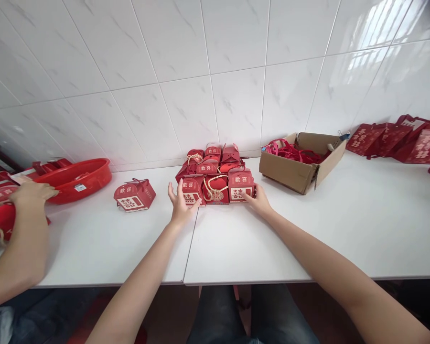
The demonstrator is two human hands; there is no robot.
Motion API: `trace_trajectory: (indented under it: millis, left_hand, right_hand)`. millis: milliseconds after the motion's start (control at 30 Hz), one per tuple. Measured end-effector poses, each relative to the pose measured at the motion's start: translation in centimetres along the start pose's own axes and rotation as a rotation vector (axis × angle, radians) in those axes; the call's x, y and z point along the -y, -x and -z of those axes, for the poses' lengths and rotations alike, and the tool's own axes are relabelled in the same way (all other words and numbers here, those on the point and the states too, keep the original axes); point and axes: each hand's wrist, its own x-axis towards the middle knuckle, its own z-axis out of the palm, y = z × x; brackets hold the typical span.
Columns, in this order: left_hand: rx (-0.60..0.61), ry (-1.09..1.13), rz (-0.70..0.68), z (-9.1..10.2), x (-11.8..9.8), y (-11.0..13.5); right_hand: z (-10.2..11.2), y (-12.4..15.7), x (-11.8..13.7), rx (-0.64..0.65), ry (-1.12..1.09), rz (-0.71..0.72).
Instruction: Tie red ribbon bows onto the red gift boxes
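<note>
A cluster of several small red gift boxes (215, 174) with rope handles stands on the white table (272, 239) against the tiled wall. My left hand (179, 203) is open, fingers spread, touching the left front box (192, 189). My right hand (258, 198) is open too, its fingers resting against the right front box (241, 185). Between them sits a heart-patterned box (215, 188). One more red box (135, 195) stands alone to the left.
A cardboard box (301, 167) holding red ribbons lies at the right of the cluster. Red paper bags (397, 138) lean on the wall at far right. Another person's hand (30, 193) works at the left beside a red basin (75, 179).
</note>
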Motion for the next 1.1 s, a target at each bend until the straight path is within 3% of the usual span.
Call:
trace_trajectory:
  millis: [133,400,567,633,733,800,1000,1100]
  left_hand:
    - [0.029,0.062,0.025,-0.7,-0.2,0.0]
    - [-0.178,0.136,0.159,-0.2,-0.4,0.0]
    - [-0.212,0.103,0.115,0.2,0.2,-0.3]
    - [-0.259,0.096,0.167,0.6,0.7,-1.0]
    - [-0.461,0.043,0.374,2.4,2.1,-2.4]
    - [-0.514,0.013,0.459,4.1,3.5,-3.2]
    - [-0.483,-0.001,0.658,8.8,8.4,-4.2]
    - [-0.362,0.006,0.566,10.7,9.7,-4.8]
  right_hand:
    - [0.2,0.3,0.6,0.068,-0.104,0.008]
    - [0.6,0.4,0.8,0.223,-0.092,0.095]
    - [-0.1,-0.3,0.9,0.072,0.098,0.058]
    - [-0.1,-0.2,1.1,0.008,0.160,0.048]
    - [0.2,0.4,1.3,-0.032,0.204,0.062]
    - [0.5,0.8,1.4,-0.045,0.209,0.071]
    - [0.4,0.8,0.9,-0.067,0.184,0.041]
    - [0.2,0.7,0.7,-0.053,0.169,0.040]
